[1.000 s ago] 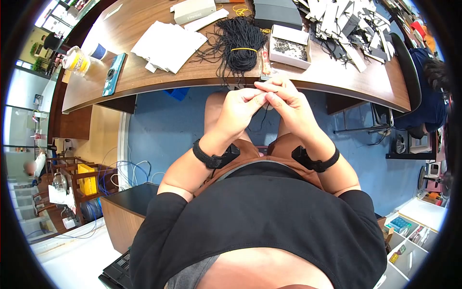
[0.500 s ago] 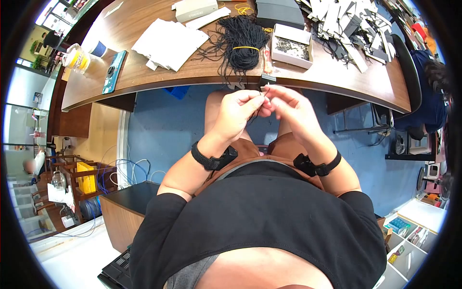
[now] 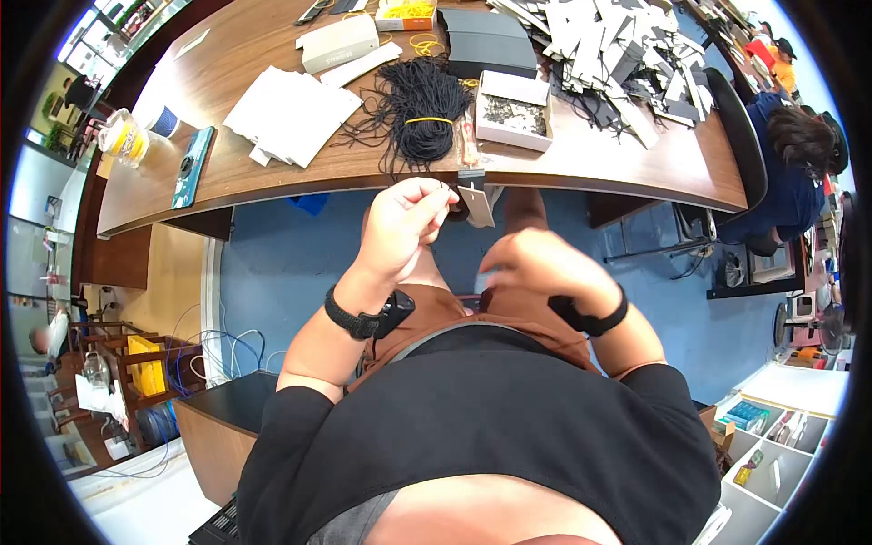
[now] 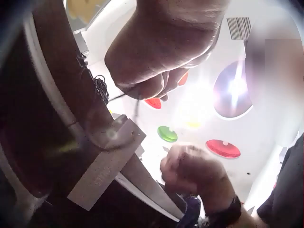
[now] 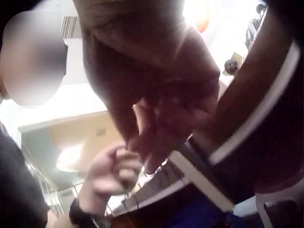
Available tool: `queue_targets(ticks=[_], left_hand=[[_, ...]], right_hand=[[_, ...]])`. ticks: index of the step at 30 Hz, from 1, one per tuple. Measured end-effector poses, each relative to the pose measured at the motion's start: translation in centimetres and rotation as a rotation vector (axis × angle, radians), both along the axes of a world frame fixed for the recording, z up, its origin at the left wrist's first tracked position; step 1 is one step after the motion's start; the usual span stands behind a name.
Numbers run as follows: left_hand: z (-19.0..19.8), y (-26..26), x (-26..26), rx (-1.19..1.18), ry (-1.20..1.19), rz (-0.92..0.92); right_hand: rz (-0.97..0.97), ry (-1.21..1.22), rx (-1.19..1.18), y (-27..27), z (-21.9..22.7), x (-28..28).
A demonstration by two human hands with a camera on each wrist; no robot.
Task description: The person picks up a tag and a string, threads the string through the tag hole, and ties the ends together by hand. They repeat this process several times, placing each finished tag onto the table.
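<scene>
Hands, two: left hand (image 3: pixel 397 232) at 11 o'clock from torso, thumb and fingers clamped on one thin black cord (image 4: pixel 117 98); right hand (image 3: pixel 549 271) at 1, blurred, fingers bent, can't tell if holding anything. One flat pale rectangular tag (image 3: pixel 478 205) at 12, jutting past brown wooden table (image 3: pixel 300 180)'s near edge. One yellow-banded black cord bundle (image 3: pixel 425 136), one open white cardboard box (image 3: pixel 518 138), both about 12. Open room between hands.

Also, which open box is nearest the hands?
The white box of small dark pieces, beside the black cord bundle; the yellow-filled box lies farther back.
</scene>
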State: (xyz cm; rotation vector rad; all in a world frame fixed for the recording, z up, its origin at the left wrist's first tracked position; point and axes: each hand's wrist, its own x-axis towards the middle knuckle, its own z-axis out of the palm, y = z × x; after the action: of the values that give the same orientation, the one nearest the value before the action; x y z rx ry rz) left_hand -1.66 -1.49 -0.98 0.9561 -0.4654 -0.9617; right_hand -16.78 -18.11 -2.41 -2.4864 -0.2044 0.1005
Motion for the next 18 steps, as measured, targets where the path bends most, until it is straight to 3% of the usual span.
queue_targets(ticks=[2, 3, 4, 6, 8, 10, 11, 18], left_hand=[[0.2, -0.2, 0.4, 0.162, -0.227, 0.046], [-0.7, -0.8, 0.5, 0.181, -0.430, 0.094], [-0.7, -1.1, 0.3, 0.175, -0.475, 0.100], [-0.3, -1.7, -0.2, 0.166, -0.569, 0.111], [-0.5, -2.6, -0.7, 0.150, -0.709, 0.174], [-1.1, -3.4, -0.7, 0.139, -0.962, 0.282], [-1.6, -3.5, -0.7, 0.140, -0.979, 0.271], [-2.5, -2.9, -1.4, 0.093, -0.435, 0.136]], right_hand=[[-0.226, -0.086, 0.293, -2.6, 3.3, 1.1], [-0.509, -0.087, 0.321, -3.4, 5.0, 1.9], [-0.791, -0.086, 0.344, -4.2, 6.1, 2.9], [-0.704, -0.583, -0.259, -6.9, 6.1, 5.4], [-0.626, -0.484, -0.514, -8.4, 5.1, 7.7], [-0.541, -0.068, -0.437, -8.8, 5.2, 9.6], [-0.529, -0.108, -0.460, -8.8, 5.1, 9.7], [-0.524, -0.217, -0.421, -9.7, 3.3, 10.4]])
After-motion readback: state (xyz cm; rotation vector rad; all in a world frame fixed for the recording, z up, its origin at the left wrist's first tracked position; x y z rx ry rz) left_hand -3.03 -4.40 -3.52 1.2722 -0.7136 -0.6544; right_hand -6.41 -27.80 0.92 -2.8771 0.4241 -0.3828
